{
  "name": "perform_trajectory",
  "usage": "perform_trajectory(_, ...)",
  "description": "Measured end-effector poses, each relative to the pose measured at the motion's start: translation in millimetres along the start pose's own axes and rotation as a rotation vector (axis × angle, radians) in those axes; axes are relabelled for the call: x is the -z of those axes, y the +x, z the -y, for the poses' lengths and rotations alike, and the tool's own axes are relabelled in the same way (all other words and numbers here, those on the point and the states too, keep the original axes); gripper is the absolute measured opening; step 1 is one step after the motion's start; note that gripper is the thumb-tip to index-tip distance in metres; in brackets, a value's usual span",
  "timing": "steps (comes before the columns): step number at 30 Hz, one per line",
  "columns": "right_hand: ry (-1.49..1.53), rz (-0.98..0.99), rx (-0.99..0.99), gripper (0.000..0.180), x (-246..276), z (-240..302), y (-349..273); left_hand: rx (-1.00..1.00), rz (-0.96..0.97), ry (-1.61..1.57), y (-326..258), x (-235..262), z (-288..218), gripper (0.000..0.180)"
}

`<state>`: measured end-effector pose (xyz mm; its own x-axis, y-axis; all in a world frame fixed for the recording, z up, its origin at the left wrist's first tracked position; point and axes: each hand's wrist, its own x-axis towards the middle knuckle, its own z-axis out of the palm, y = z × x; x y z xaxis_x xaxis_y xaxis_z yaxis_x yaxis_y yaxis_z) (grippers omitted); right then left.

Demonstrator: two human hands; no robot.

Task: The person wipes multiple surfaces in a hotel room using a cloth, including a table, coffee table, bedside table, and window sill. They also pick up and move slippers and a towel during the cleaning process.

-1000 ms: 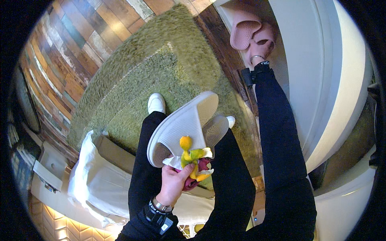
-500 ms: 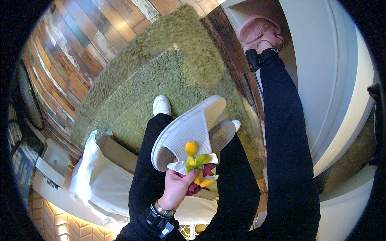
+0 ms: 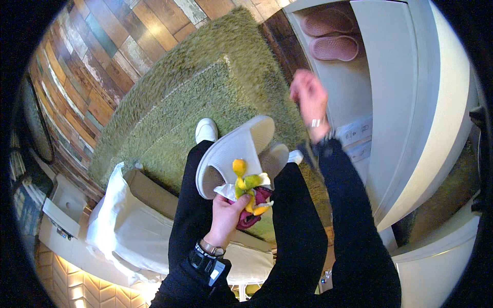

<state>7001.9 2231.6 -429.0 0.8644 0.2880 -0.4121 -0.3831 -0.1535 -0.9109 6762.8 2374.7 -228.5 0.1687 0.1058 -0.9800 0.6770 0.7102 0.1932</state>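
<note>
My left hand (image 3: 228, 218) is closed around a dark red cloth (image 3: 250, 222) and some yellow, green and orange pieces (image 3: 246, 180) that look like citrus peel, white on the inside. A pair of pale grey-white slide slippers (image 3: 230, 151) lies just beyond these fingers, above my lap; whether the fingers grip them too is hidden. My right hand (image 3: 310, 97) is off the rug's right side, smeared by motion, and no held thing shows. It is nearest to an open white drawer (image 3: 346, 95), where two pink slippers (image 3: 334, 47) lie side by side at the far end.
A green shaggy rug (image 3: 205, 87) covers the patchwork wooden floor (image 3: 118, 46). To the left of my legs is a seat with a white cover (image 3: 133, 231). The white curved cabinet front (image 3: 400, 102) borders the drawer on the right.
My right hand has let go of the pink slippers in the drawer and come back toward me. My left hand, its bundle and the white slippers have shifted slightly.
</note>
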Motion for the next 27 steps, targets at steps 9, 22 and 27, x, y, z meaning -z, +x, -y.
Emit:
perform_trajectory(9,0.438,0.667,-0.817,0.047,-33.1,13.0,-153.7,-0.095,-0.008,-0.026,19.2,-1.1,5.7,0.032)
perform_trajectory(22,0.583,-0.144,-0.675,0.039,-38.0,-21.2,-163.2,-0.396,-0.059,0.243,17.3,-9.2,19.8,0.035)
perform_trajectory(27,0.815,-0.53,-0.56,0.043,-5.7,-48.1,-133.2,-0.224,-0.052,0.275,18.5,-4.8,17.2,0.011)
